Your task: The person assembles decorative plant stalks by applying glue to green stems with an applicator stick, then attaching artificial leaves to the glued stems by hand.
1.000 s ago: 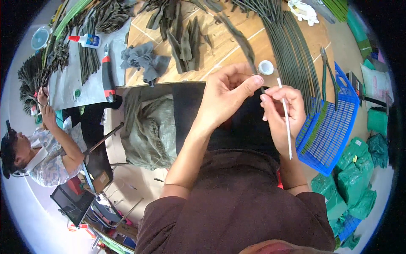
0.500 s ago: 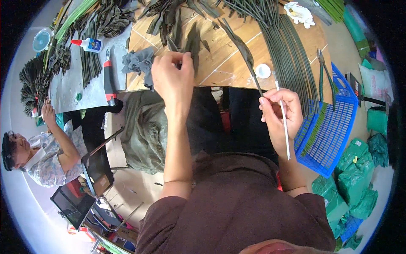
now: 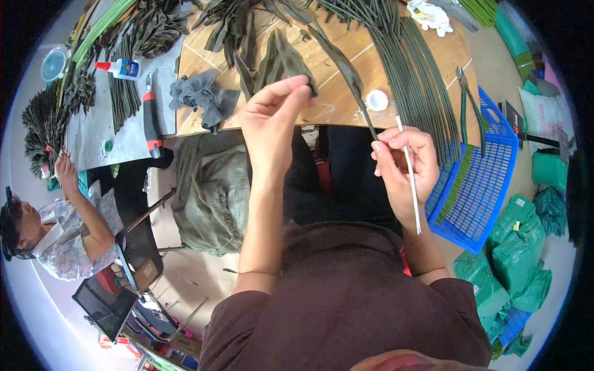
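Observation:
My left hand [image 3: 272,123] is pinched on one end of a dark green artificial leaf [image 3: 292,60], which slants up and away from the fingertips over the table. Between the thumb and fingers of my right hand [image 3: 408,161] is a thin dark stem with a long narrow leaf [image 3: 345,69] at its upper part. The same hand also holds a slim white stick [image 3: 409,162], slanting across the fingers, perhaps a glue brush. Just beyond it sits a small round white cap or dish [image 3: 377,100]. More loose dark leaves [image 3: 232,28] lie beyond my left hand.
Many dark stems [image 3: 411,80] lie at the right, beside pliers [image 3: 471,102] and a blue basket [image 3: 476,198]. A grey cloth [image 3: 201,96], a utility knife [image 3: 151,123] and a glue bottle [image 3: 124,68] lie to the left. A co-worker [image 3: 68,229] sits at far left.
My left hand has moved right, and the leaf now shows in its pinch. My right hand keeps hold of the stem and white stick, shifted slightly left.

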Available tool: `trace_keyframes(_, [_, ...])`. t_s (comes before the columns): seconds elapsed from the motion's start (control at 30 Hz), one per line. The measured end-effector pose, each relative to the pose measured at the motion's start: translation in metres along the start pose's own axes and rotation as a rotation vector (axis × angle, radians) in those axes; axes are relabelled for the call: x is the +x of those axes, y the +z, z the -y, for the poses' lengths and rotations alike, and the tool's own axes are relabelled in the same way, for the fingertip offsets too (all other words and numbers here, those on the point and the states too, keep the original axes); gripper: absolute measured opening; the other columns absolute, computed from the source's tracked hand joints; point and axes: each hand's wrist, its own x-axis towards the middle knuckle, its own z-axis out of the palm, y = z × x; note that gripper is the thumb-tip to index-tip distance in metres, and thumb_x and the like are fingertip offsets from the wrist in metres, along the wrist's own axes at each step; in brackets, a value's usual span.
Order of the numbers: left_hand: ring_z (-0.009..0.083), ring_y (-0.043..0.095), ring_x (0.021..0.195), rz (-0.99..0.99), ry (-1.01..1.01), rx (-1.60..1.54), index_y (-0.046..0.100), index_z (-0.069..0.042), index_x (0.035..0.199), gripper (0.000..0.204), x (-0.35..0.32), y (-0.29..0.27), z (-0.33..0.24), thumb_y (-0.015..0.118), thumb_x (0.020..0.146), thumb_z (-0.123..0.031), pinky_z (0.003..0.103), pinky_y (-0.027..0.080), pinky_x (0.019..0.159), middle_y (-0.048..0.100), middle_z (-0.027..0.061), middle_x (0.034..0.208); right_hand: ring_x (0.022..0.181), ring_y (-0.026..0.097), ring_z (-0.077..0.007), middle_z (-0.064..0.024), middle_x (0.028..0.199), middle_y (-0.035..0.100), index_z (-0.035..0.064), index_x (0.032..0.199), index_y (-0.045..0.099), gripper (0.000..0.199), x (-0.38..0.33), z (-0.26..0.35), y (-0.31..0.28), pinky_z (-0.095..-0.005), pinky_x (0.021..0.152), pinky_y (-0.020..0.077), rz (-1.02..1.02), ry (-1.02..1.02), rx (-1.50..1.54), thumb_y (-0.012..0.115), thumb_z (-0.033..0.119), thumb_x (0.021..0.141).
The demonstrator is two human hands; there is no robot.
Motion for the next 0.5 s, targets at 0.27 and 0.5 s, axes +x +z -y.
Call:
trace_keyframes(0.27, [0.0141, 0.061, 0.066, 0.075, -0.046, -0.019, 0.045, 0.005, 0.107, 0.035, -0.012, 0.017, 0.007, 0.06, 0.076, 0.008, 0.024, 0.05, 0.061, 0.064, 0.0134, 0.081, 0.07, 0.055, -0.0081, -0.0095, 0.083, 0.058, 0.0016, 0.089, 0.047, 0.023, -0.004, 0.003, 0.008, -0.0192, 0.059, 0.0461, 0.052, 0.067, 0.204, 0.061, -0.01, 0.075])
trace_keyframes(0.5, [0.0207, 0.063, 0.077, 0.141, -0.168, -0.015, 0.053, 0.008, 0.102, 0.022, -0.018, 0.021, 0.0, 0.056, 0.081, 0.001, 0.03, 0.052, 0.065, 0.063, 0.0191, 0.093, 0.065, 0.056, -0.0099, -0.0117, 0.085, 0.057, 0.0014, 0.091, 0.045, 0.021, -0.001, -0.004, 0.004, -0.0194, 0.052, 0.046, 0.09, 0.159, 0.255, 0.058, -0.01, 0.078])
